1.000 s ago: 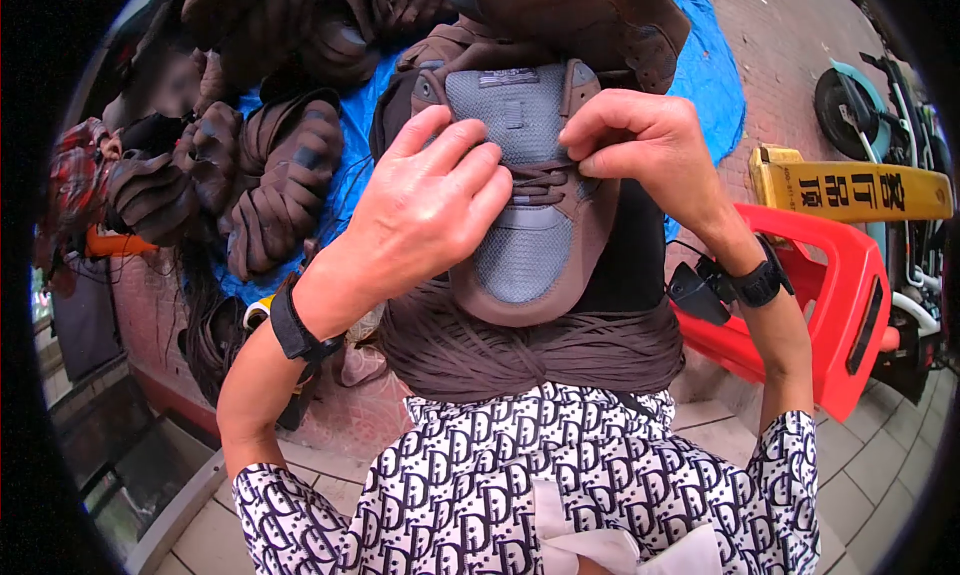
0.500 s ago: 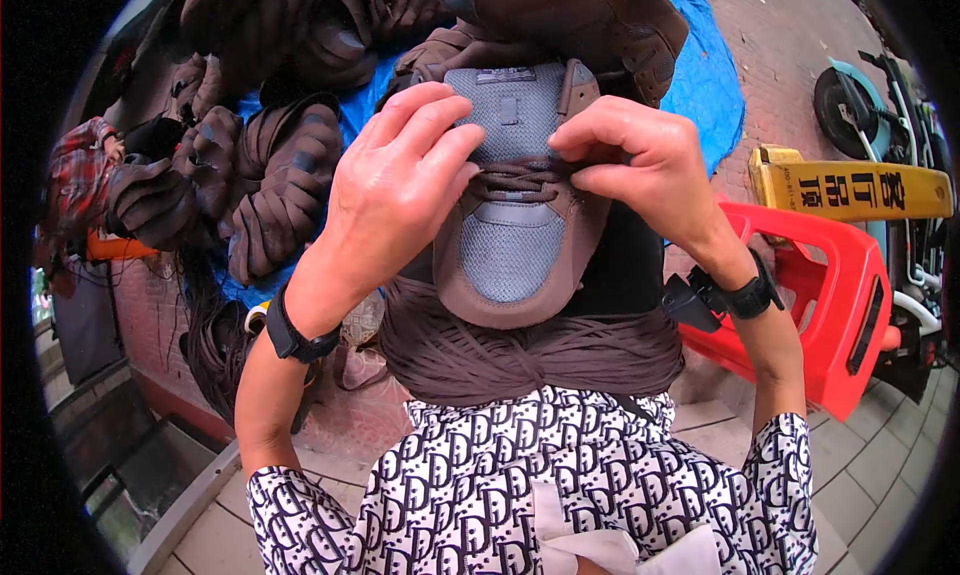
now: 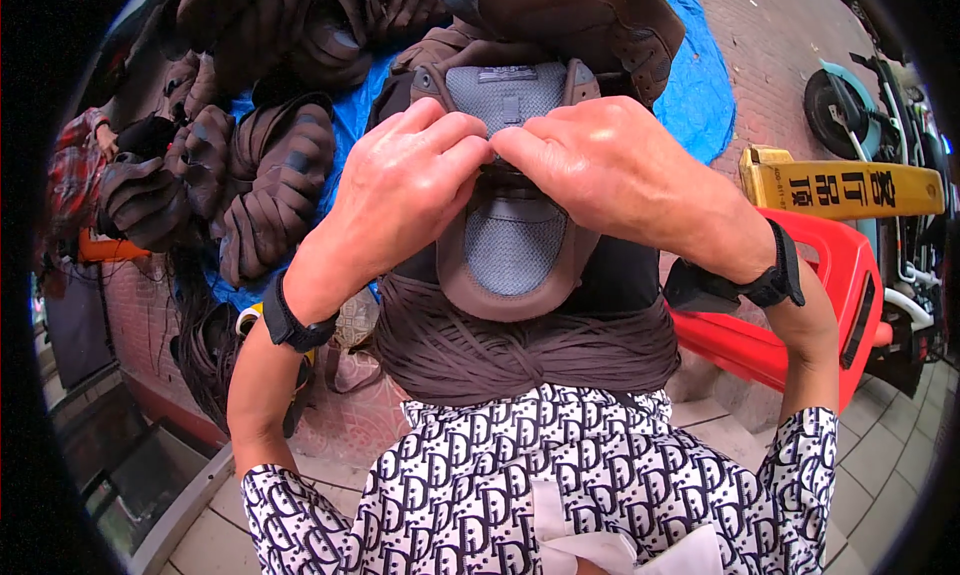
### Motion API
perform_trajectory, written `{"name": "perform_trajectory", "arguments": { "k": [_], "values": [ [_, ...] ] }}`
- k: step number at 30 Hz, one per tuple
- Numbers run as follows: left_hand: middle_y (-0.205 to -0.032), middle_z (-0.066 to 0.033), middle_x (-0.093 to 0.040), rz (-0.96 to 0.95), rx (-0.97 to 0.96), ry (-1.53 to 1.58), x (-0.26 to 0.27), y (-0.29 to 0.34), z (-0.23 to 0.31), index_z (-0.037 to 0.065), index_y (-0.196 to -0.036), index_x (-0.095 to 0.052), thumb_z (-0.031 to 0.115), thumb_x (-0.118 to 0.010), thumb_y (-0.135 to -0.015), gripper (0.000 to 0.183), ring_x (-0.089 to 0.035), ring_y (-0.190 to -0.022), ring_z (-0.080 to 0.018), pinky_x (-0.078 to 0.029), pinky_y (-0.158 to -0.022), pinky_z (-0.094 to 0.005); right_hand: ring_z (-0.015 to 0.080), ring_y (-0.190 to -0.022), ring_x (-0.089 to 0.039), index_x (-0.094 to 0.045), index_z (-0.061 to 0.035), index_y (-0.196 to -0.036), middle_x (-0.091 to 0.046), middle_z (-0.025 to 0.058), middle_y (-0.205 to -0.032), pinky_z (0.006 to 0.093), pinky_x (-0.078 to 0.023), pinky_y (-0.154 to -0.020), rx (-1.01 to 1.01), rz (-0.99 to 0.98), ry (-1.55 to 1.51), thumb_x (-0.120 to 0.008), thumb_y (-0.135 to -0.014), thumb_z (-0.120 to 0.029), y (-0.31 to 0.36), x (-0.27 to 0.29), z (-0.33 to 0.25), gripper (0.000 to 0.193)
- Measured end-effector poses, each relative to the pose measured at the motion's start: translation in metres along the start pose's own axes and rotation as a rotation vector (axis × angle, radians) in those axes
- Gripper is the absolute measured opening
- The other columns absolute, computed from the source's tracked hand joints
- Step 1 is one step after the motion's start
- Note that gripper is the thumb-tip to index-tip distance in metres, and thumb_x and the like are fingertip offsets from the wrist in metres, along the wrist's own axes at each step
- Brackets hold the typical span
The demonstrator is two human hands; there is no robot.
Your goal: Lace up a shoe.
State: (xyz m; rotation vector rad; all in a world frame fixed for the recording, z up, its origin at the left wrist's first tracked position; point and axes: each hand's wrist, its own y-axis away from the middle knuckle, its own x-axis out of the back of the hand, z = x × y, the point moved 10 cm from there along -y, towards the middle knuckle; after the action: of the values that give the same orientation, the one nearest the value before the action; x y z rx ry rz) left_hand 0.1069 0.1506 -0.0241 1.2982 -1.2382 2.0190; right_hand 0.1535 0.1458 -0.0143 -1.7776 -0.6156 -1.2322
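Note:
In front of me, toe toward my body, sits a brown shoe upper with a grey mesh toe [image 3: 515,255] and a grey mesh tongue [image 3: 500,90]. Dark brown lace crosses its throat, mostly covered by my fingers. My left hand [image 3: 405,180] is closed at the left side of the lacing. Close against it, my right hand [image 3: 610,160] is closed too, thumb and forefinger pinched over the middle of the throat. Both seem to grip the shoelace, though their fingertips hide most of it. Below the toe, a thick bundle of brown laces [image 3: 530,350] lies across my lap.
Stacks of brown shoe uppers [image 3: 280,180] lie on a blue tarp [image 3: 700,95] ahead and left. Another large brown upper [image 3: 570,25] is just beyond the shoe. At right stand a red plastic stool [image 3: 850,275], a yellow bar [image 3: 850,187] and a bike wheel [image 3: 840,110].
My right hand has swung left and turned over, so the two hands now meet above the lacing. My left fingers have curled in. The tongue's left eyelet flap now shows.

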Motion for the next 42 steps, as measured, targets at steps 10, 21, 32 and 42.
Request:
{"name": "perform_trajectory", "arguments": {
  "k": [10, 21, 32, 42],
  "values": [
    [-0.092, -0.0066, -0.06, 0.13, 0.059, 0.125, 0.005, 0.016, -0.011, 0.003, -0.084, -0.058, 0.0, -0.066, -0.063, 0.022, -0.056, -0.073, -0.0243, -0.048, -0.062, -0.0314, 0.026, -0.057, -0.062, -0.05, -0.0005, -0.072, -0.058, 0.0131, -0.06, 0.0358, -0.048, -0.044, 0.135, -0.015, 0.114, -0.055, -0.07, -0.011, -0.005, -0.009, -0.016, 0.012],
    [-0.094, -0.0122, -0.057, 0.055, 0.074, 0.159, -0.005, 0.009, -0.019, 0.0, -0.088, -0.056, -0.002, -0.061, -0.067, 0.022, -0.056, -0.082, -0.029, -0.047, -0.07, -0.0337, 0.0154, -0.049, -0.046, -0.059, 0.0028, -0.085, -0.049, 0.0048, -0.062, 0.0276, -0.036, -0.044, 0.32, 0.284, 0.202, -0.057, -0.053, -0.01, 0.018, 0.008, -0.024, 0.034],
    [-0.093, -0.0108, -0.057, -0.022, 0.091, 0.146, -0.004, 0.0, -0.02, 0.002, -0.084, -0.054, -0.003, -0.06, -0.069, 0.017, -0.057, -0.081, -0.0281, -0.048, -0.069, -0.0346, 0.016, -0.057, -0.052, -0.058, -0.0009, -0.08, -0.053, 0.0055, -0.067, 0.0266, -0.04, -0.048, 0.231, 0.407, 0.088, -0.059, -0.06, -0.01, 0.044, 0.01, -0.011, 0.022],
    [-0.081, -0.0121, -0.054, 0.082, 0.19, 0.122, 0.006, 0.004, -0.025, 0.003, -0.084, -0.054, -0.006, -0.057, -0.07, 0.016, -0.057, -0.07, -0.0282, -0.046, -0.059, -0.0329, 0.0236, -0.069, -0.061, -0.061, -0.0034, -0.085, -0.061, 0.0095, -0.077, 0.0304, -0.049, -0.059, -0.173, 0.345, -0.344, -0.066, -0.061, 0.003, 0.036, 0.014, 0.037, 0.025]
  ]
}}
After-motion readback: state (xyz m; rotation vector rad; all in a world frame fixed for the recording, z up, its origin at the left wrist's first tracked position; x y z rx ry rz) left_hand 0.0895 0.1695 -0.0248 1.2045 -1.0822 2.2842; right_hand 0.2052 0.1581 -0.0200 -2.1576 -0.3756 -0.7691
